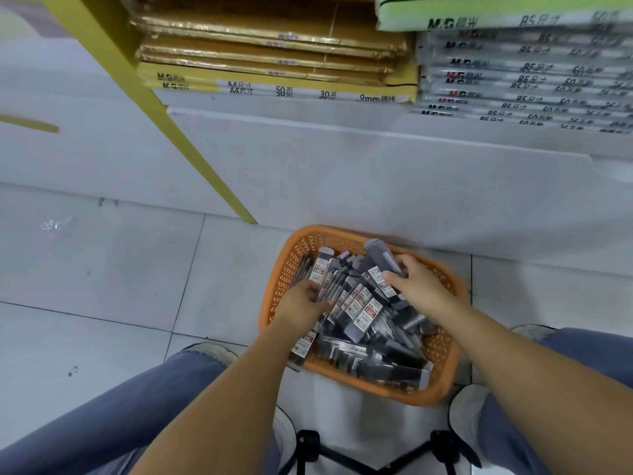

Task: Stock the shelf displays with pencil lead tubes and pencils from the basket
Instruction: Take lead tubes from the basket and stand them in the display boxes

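An orange mesh basket (442,389) sits on the floor between my knees, heaped with several dark pencil lead tubes (363,310) with white and red labels. My left hand (301,299) reaches into the basket's left side and grips a few tubes (322,272) standing on end. My right hand (416,279) is at the basket's far right and holds a grey tube (380,255) that sticks up and away from me. No loose pencils can be made out in the heap.
A white shelf base (342,159) stands just beyond the basket, with a yellow upright (178,132). On it lie stacks of gold-wrapped notebook packs (267,53) and grey packs (527,87). My jeans-clad legs (120,416) flank the basket; a black stool frame (370,454) is below.
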`<state>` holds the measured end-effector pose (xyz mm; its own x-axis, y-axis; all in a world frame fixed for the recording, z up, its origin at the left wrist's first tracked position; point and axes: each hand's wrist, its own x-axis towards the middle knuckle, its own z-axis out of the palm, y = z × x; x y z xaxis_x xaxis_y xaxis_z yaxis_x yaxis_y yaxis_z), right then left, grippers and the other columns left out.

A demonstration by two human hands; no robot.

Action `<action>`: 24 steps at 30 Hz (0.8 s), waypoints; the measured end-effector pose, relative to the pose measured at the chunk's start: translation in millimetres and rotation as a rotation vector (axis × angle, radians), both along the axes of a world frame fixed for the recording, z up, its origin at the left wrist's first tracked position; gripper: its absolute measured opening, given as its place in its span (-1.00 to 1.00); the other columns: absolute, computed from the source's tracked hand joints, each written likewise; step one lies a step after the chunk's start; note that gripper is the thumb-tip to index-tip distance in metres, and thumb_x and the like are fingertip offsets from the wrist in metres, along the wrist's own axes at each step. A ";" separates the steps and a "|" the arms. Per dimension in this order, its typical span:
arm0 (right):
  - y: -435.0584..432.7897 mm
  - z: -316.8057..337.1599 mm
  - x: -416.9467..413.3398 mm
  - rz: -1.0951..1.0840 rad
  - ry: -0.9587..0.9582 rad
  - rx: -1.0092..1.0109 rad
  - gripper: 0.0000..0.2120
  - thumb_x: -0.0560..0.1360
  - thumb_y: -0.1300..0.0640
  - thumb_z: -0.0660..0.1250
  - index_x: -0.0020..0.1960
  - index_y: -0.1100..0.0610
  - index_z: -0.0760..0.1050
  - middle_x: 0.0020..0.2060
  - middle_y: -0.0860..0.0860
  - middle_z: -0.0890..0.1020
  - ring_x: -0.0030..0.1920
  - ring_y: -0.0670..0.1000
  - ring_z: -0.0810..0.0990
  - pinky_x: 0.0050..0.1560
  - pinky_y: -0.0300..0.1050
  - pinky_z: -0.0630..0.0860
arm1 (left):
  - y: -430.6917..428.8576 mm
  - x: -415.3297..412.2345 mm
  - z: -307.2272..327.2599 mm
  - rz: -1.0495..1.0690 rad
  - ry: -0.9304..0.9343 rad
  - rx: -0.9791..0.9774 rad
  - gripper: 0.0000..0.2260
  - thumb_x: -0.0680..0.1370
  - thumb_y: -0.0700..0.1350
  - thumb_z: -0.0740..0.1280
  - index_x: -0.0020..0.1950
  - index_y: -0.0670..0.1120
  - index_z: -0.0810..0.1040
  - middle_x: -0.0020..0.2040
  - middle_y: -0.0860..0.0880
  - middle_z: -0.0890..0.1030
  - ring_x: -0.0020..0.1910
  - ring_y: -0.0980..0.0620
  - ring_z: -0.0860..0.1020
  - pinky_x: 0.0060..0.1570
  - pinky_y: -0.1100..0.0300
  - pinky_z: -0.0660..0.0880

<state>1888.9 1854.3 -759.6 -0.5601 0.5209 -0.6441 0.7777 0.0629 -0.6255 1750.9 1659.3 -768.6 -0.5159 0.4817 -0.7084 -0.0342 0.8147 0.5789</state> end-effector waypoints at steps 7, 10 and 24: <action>1.9 20.7 -3.4 -0.061 0.065 -0.053 -0.73 0.52 -0.06 0.35 0.18 -0.12 0.39 -0.05 -0.19 0.59 -0.09 -0.14 0.61 -0.22 -0.21 0.46 | -8.7 -12.3 19.6 0.202 -0.027 0.053 -0.85 0.58 -0.01 0.34 0.12 0.02 0.46 -0.10 0.04 0.58 -0.31 0.09 0.55 -0.51 0.27 0.51; 1.8 38.1 -7.0 -0.068 0.091 -0.064 -0.75 0.51 -0.12 0.34 0.14 -0.21 0.38 -0.03 -0.19 0.61 -0.06 -0.12 0.60 -0.13 -0.13 0.50 | -9.1 -18.4 40.4 0.320 -0.149 0.165 -0.91 0.60 0.01 0.31 0.06 0.03 0.45 -0.02 -0.12 0.66 -0.40 0.06 0.51 -0.52 0.23 0.38; -50.4 188.4 -29.8 -0.284 0.662 -0.283 -0.78 0.55 0.07 0.34 0.18 0.03 0.45 -0.09 0.01 0.71 -0.10 0.09 0.71 -0.17 0.05 0.63 | 14.9 15.3 195.1 0.492 -0.532 0.857 -0.51 0.35 -0.21 0.54 0.25 -0.16 0.55 0.12 -0.25 0.69 0.03 -0.23 0.69 -0.02 -0.14 0.65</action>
